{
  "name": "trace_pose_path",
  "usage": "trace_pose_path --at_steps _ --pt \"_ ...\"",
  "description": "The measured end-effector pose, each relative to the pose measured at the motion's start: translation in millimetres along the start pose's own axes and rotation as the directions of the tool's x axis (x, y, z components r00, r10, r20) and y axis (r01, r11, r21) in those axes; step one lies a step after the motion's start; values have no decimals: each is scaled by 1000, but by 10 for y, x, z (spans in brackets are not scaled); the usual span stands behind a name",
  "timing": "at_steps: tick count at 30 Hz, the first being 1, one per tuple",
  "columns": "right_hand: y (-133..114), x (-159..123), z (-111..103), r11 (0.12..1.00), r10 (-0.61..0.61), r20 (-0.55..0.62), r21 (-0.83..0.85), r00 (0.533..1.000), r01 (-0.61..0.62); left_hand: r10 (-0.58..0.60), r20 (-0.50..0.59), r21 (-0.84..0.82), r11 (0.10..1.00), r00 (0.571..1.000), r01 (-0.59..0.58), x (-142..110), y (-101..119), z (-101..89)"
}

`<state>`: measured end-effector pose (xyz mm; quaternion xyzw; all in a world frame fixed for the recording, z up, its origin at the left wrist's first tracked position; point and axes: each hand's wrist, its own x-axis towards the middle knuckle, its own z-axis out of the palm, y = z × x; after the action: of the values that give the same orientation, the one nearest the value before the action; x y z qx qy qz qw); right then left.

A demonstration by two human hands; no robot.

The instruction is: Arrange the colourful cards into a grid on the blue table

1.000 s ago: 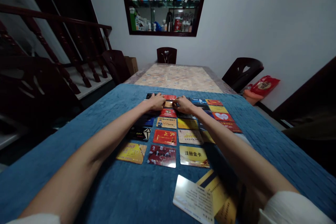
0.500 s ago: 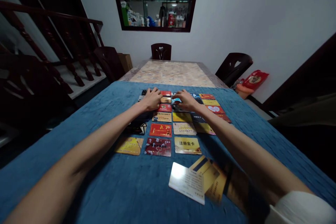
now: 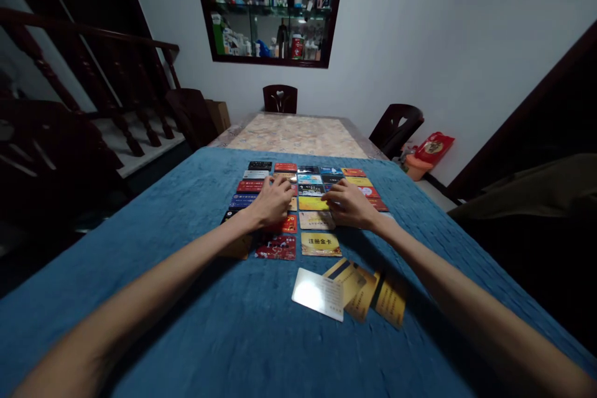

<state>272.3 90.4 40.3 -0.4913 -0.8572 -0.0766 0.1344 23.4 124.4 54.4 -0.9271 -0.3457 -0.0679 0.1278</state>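
Flat bank-style cards lie in neat rows on the blue cloth. My left hand point(image 3: 274, 202) is over the left-middle columns, palm down with bent fingers, hiding parts of several cards. It is near a dark red card point(image 3: 276, 248) and a red card point(image 3: 250, 186). My right hand point(image 3: 351, 204) reaches in from the right, its bent fingertips at the right edge of a yellow card point(image 3: 311, 204). Neither hand lifts a card. Nearer me are a gold card with Chinese characters point(image 3: 321, 244), a loose white card point(image 3: 313, 292) and several overlapping gold cards point(image 3: 390, 298).
The blue cloth point(image 3: 186, 336) covers the near part of the table; a patterned tabletop point(image 3: 298, 132) shows beyond. Dark wooden chairs point(image 3: 397, 127) stand around it. A wall cabinet point(image 3: 270, 62), a stair railing point(image 3: 121, 37) and a red bag point(image 3: 435, 147) are farther off.
Both hands have come back nearer me over the rows; my right hand moved from the far rows to beside the yellow card. The view has shifted slightly.
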Motion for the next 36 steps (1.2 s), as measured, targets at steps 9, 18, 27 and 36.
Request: trace_pose_path --at_steps 9,18,27,36 --pt "-91 -853 -110 1000 11 -76 22 997 -9 97 -65 -75 992 993 -101 -204 493 -22" --pt "-91 -1554 -178 977 137 -62 172 989 -125 229 -77 -141 961 970 -238 -340 989 -63" --pt "-221 -1724 -408 912 238 209 288 949 -292 358 -224 -130 911 906 -392 -460 1546 -18" --pt "-227 -1771 -458 894 234 362 284 902 -346 440 -233 -172 859 867 -482 -514 1859 -102"
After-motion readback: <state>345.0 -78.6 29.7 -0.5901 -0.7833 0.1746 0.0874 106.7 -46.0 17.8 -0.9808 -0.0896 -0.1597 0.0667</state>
